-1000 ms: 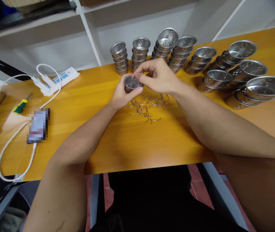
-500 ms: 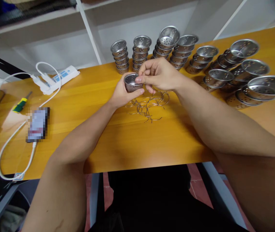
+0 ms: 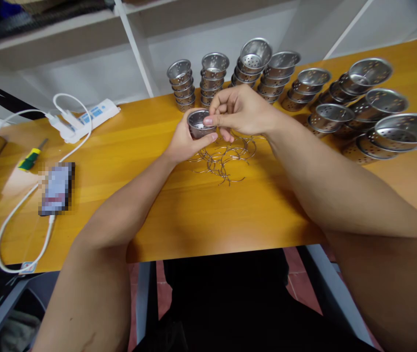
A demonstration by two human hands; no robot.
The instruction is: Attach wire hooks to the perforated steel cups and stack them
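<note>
Curled around the side of a small perforated metal cup, my left hand holds it tilted slightly, mouth upward, above the table. The thumb lies along the cup's front. My right hand is pinched at the cup's right rim, thumb tip over the opening. Whether a thin wire sits between those fingers is too small to tell. Just below both hands lies a loose pile of curved wire rings on the wooden table.
Stacks of similar perforated cups stand along the back and the right side. At left are a power strip with white cables, a green-yellow screwdriver and a phone on a charging cable.
Almost nothing differs. Both hands keep the same hold at the cup, and the whole view has shifted very slightly.
</note>
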